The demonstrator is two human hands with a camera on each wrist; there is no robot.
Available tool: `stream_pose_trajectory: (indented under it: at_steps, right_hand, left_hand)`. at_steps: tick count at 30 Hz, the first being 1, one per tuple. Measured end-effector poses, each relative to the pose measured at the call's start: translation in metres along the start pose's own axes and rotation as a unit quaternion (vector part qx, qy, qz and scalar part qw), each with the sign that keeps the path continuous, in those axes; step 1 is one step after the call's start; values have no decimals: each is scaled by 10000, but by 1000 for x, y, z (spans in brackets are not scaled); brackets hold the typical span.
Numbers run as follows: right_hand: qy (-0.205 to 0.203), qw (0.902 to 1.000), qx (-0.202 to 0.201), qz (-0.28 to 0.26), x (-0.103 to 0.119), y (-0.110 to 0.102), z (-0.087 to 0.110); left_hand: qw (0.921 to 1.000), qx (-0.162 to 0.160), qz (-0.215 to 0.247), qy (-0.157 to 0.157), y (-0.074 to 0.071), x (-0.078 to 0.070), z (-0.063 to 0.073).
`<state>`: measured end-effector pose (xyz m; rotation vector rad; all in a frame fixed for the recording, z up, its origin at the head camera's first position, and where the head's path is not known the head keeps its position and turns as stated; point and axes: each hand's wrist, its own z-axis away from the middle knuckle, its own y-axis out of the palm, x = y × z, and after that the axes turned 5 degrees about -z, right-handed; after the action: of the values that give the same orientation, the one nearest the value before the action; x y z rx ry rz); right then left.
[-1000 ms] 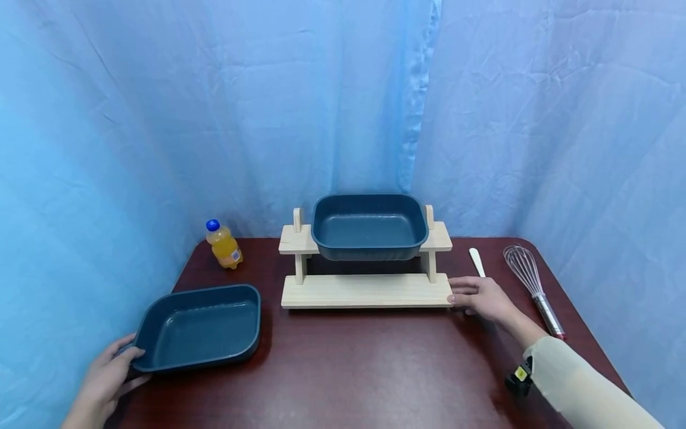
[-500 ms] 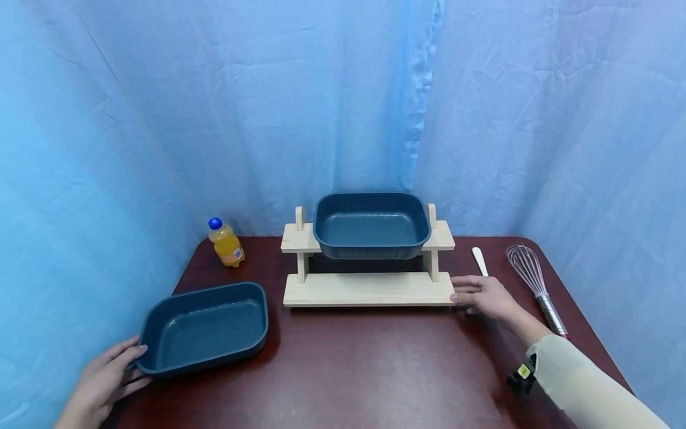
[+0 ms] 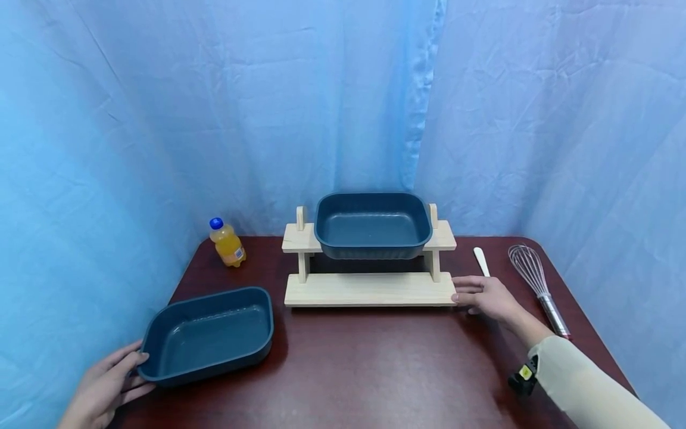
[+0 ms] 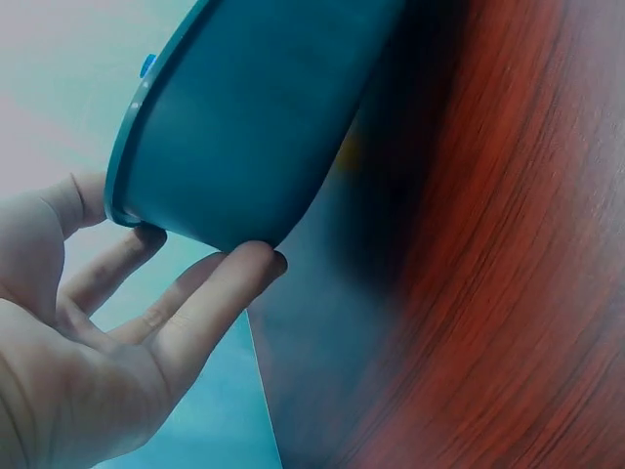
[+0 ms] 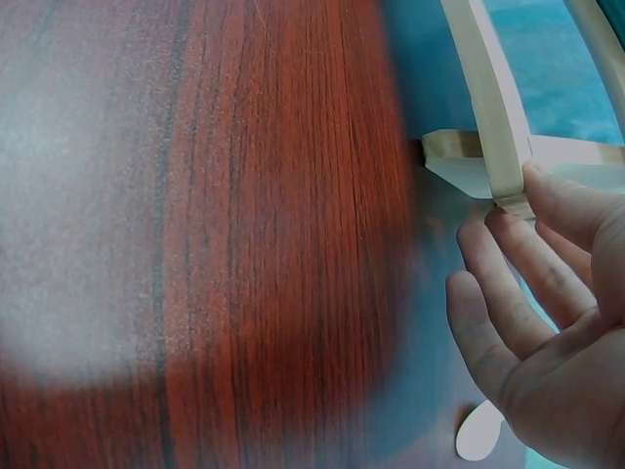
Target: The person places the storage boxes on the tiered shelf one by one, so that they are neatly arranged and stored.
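Observation:
At the left of the head view, my left hand (image 3: pixel 107 384) pinches the near left corner of a dark blue baking dish (image 3: pixel 214 333). The thumb is at its rim and fingertips reach under the base, as the left wrist view shows; there the dish (image 4: pixel 244 117) hangs tilted over the tabletop. A second blue baking dish (image 3: pixel 372 229) stands on the upper level of a two-tier wooden rack (image 3: pixel 370 290). My right hand (image 3: pixel 490 298) pinches the right end of the rack's lower board (image 5: pixel 503 147) between thumb and fingers.
A small bottle of orange drink (image 3: pixel 227 244) with a blue cap stands at the back left of the dark red table (image 3: pixel 375 363). Right of the rack lie a white-handled utensil (image 3: pixel 481 261), partly behind my right hand, and a wire whisk (image 3: pixel 538 292). Blue curtains (image 3: pixel 241 107) surround the table.
The left dish has shifted a little to the right with my left hand, its far edge tilting slightly. My right hand and the rack hold their place; the head view has shifted slightly.

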<state>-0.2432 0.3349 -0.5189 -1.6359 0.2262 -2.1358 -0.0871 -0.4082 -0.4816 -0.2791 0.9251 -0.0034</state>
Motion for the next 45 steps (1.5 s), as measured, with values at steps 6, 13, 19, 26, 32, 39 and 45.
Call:
stream_pose_trajectory:
  at_steps: [6, 13, 19, 26, 32, 39, 45]
  right_hand:
    - [-16, 10000, -19, -9, -2, -3, 1]
    - [-20, 10000, -44, -43, -3, -3, 1]
    - [-13, 10000, -65, -51, 0, -1, 3]
    - [-72, 9999, -67, -49, -2, -1, 3]
    - [-125, 9998, -38, -136, -5, 0, 1]
    - [-103, 9999, -71, -114, -4, 0, 1]
    - [-48, 9999, -74, -67, -1, 1, 2]
  left_hand:
    - [9999, -89, 24, 64, 14, -5, 12]
    - [9993, -9, -109, 363, 45, -18, 30]
    - [9972, 123, -297, 679, 85, -34, 43]
    - [9933, 164, -143, 1133, 139, -50, 42]
    - [9899, 409, 212, 1341, 182, -56, 29]
    - [9804, 734, 576, 1738, 227, -62, 18]
    - [9731, 847, 831, 1973, 259, -72, 7]
